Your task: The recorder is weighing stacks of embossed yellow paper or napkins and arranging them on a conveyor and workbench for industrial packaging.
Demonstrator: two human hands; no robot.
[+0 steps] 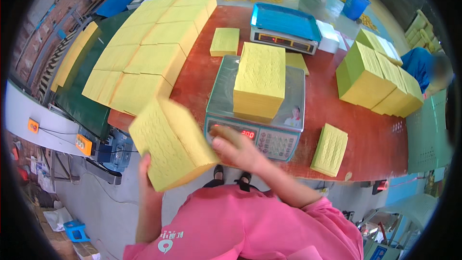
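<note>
Left of centre, the left grip (148, 173) is closed on the left edge of a tilted yellow paper stack (168, 147). The right grip (239, 150), partly blurred, lies beside that stack's right end; closure and contact cannot be determined. Centre: a scale (220, 89) carries another stack (260, 74). Upper right: a blue bucket (355, 6), contents indiscernible.

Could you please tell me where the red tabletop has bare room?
Bare red tabletop lies right of the lone front paper stack and between the keypad scale and the right-hand paper stacks. The large yellow block crowds the left; a tall pile occupies the scale's pan.
</note>
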